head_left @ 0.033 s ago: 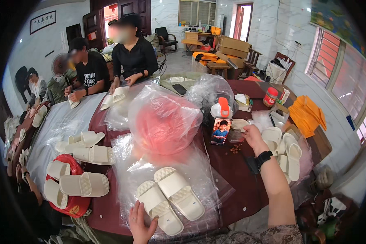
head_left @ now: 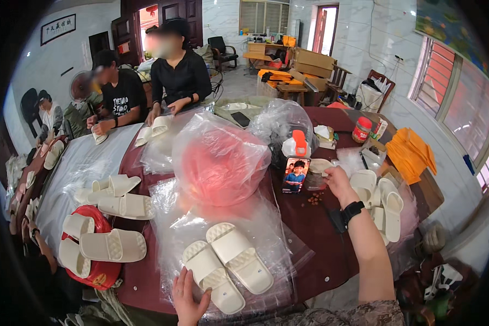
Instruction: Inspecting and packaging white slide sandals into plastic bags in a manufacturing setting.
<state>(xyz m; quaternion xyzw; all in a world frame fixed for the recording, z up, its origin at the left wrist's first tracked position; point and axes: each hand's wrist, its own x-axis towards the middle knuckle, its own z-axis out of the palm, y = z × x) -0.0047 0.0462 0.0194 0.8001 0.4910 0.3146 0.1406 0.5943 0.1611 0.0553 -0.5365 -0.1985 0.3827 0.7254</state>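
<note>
A pair of cream slippers (head_left: 236, 263) lies side by side on a stack of clear plastic bags (head_left: 171, 233) in front of me. My left hand (head_left: 189, 301) rests at the near left edge of the left slipper, fingers spread, thumb against its side. My right hand (head_left: 339, 185) reaches forward over the table, fingertips pinched at the rim of a small clear tub (head_left: 316, 183); what they hold, if anything, is too small to make out. Against that tub leans a phone (head_left: 296, 175) with a lit screen. Small brown bits (head_left: 312, 200) lie below it.
More cream slippers sit at left on a red bag (head_left: 103, 271) and at right (head_left: 388, 206). A large clear bag with something red inside (head_left: 220, 163) stands mid-table. Beyond are a red-lidded jar (head_left: 361, 130), orange cloths (head_left: 410, 152) and two people handling slippers.
</note>
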